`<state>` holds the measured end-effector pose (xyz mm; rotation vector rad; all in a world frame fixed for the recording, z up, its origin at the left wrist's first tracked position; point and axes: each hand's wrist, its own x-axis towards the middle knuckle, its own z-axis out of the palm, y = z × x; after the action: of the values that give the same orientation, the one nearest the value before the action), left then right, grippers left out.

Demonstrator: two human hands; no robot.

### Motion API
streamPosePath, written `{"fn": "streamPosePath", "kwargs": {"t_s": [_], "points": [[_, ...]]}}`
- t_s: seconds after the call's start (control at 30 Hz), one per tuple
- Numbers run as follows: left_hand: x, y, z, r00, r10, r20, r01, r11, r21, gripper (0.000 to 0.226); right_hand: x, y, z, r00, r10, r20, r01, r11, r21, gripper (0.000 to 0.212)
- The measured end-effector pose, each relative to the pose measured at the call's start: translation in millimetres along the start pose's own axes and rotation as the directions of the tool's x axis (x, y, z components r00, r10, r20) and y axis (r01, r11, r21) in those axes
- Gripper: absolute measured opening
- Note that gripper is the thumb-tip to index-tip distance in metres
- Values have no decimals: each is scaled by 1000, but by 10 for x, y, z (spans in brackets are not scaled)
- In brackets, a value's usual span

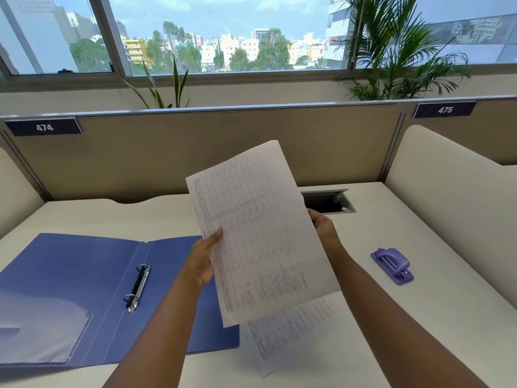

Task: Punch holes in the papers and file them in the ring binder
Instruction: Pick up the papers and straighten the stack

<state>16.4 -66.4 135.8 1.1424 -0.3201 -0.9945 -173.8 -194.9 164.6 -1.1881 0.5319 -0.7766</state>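
Observation:
I hold a printed sheet of paper (257, 233) up over the desk, tilted. My left hand (202, 261) grips its left edge with the thumb on top. My right hand (324, 228) holds its right edge, mostly behind the sheet. Another printed paper (291, 329) lies flat on the desk under the raised one. A blue ring binder (78, 292) lies open to the left, its two metal rings (138, 287) closed and bare. A purple hole punch (392, 264) sits on the desk to the right, apart from both hands.
The white desk (419, 317) is bounded by a beige partition (195, 152) at the back and a white side divider (447, 197) on the right. A cable port (327, 201) opens in the desk behind the paper. A clear pocket (42, 340) lines the binder's left cover.

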Motion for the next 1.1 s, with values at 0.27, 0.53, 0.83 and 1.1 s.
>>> {"fn": "streamPosePath", "kwargs": {"t_s": [0.27,0.53,0.83,1.1], "points": [[-9,74,-16,971,201,-127,-186,976,116,19,56,29,-146,997,72,-20,-75,986,-152,34],[0,129,-86,955,295,-14,-289,942,170,76,73,16,-91,994,-110,-19,103,966,-238,14],[-13,292,-194,961,153,232,-207,950,232,46,104,56,-145,993,-115,-22,98,920,-380,10],[12,315,-97,953,214,215,-259,944,207,35,162,74,-138,993,-73,-89,26,897,-440,36]]}}
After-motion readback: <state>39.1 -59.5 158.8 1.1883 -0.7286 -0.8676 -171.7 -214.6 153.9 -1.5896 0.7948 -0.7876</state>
